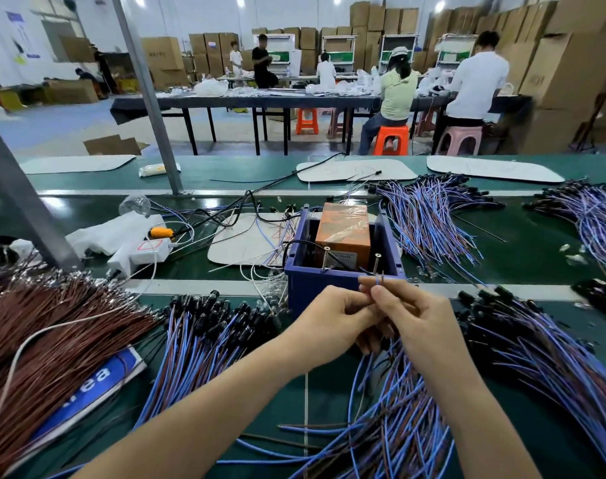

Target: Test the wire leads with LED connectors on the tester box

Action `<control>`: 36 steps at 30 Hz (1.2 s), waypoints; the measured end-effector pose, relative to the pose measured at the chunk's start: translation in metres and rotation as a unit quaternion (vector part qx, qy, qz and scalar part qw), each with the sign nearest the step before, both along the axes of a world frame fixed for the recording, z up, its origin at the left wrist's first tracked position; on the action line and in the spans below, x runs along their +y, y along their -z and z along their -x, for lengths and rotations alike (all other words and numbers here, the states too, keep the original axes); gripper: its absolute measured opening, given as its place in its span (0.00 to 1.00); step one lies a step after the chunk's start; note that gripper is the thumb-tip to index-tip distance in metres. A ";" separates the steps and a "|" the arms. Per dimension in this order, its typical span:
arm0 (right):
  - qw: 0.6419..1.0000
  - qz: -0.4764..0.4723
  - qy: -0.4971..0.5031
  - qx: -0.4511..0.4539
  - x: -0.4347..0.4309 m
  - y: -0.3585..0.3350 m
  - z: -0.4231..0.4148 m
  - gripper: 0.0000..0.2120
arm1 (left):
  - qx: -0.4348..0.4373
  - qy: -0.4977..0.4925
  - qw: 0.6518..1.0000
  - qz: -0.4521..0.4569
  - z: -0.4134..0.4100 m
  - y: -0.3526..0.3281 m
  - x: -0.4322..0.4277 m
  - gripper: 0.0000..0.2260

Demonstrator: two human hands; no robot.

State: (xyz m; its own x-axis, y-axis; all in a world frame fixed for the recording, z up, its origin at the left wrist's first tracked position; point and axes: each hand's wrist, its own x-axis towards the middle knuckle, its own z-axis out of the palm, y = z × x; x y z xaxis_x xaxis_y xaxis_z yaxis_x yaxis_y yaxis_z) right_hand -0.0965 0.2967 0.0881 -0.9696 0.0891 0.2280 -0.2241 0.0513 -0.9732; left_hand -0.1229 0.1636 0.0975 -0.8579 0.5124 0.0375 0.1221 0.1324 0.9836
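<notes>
Loose blue-and-brown wire leads [394, 430] lie heaped at the bench's [522, 250] near edge. Above them, the left hand [332, 319] and right hand [422, 319] pinch one lead [378, 281], fingers [381, 293] narrow round it, against the near rim of the blue tester box [311, 288] at mid-bench. An orange unit [343, 233] sits inside.

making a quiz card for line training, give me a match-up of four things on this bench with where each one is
Things: 1 brown wire bundle; 2 orange block; 3 wire lead; 4 orange-handled tool.
Places: A pinched between left hand and right hand; B beside the white power strip; C far left of the bench; D inside the blue tester box.
Pairs: 1-C, 2-D, 3-A, 4-B.
</notes>
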 end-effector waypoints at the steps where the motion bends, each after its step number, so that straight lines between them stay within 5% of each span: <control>1: 1.000 0.022 0.011 -0.008 -0.005 -0.001 0.002 0.10 | -0.016 -0.002 1.000 -0.010 0.000 0.001 0.001 0.12; 7: 0.975 0.196 0.085 -0.067 -0.010 0.005 0.011 0.09 | -0.140 -0.082 0.984 -0.079 0.010 0.007 -0.015 0.09; 14: 0.975 0.171 0.098 -0.105 -0.030 0.011 0.018 0.07 | -0.037 -0.196 0.978 -0.066 0.016 0.014 -0.014 0.05; 18: 0.967 0.200 0.105 -0.115 -0.034 0.013 0.019 0.05 | -0.055 -0.144 0.987 -0.052 0.016 0.013 -0.010 0.12; 28: 0.953 0.229 0.090 -0.174 -0.026 0.019 0.026 0.07 | -0.114 -0.190 0.972 -0.082 0.026 0.022 -0.011 0.03; 36: 0.942 0.276 0.071 -0.178 -0.028 0.023 0.035 0.09 | -0.115 -0.247 0.959 -0.079 0.040 0.028 -0.019 0.09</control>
